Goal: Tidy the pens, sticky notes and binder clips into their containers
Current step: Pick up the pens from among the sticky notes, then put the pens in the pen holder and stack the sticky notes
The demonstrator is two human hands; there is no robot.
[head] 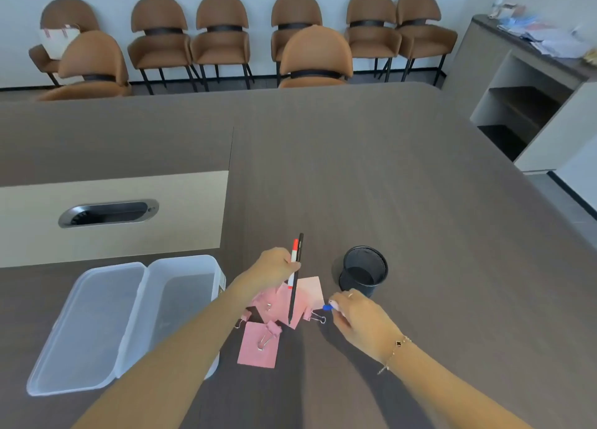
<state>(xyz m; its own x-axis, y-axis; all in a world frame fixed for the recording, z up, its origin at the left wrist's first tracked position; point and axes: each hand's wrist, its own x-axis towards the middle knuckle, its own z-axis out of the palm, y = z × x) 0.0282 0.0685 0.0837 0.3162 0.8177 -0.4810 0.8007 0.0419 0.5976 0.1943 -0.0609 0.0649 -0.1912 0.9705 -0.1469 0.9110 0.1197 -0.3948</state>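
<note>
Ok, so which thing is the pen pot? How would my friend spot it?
Start at the big grey-brown table and look just beyond the right hand. The pen pot stands there, right of the pink sticky notes. It is the only round, black mesh thing; the clear plastic box on the left is see-through and rectangular.

Your left hand (274,268) grips two pens nearly upright over the pile: a slim black pen (295,286) and a white pen with red ends (293,263); your right hand (358,323) pinches a blue-capped pen (327,307) just right of the pile. Pale pink square sticky notes (258,348) lie scattered and overlapping on the table, with pink binder clips with silver wire handles (269,331) on and beside them. The round black mesh pen cup (364,272) stands upright and empty just behind your right hand; the clear plastic rectangular box (181,299) sits left of the pile, its lid (93,325) open flat.
</note>
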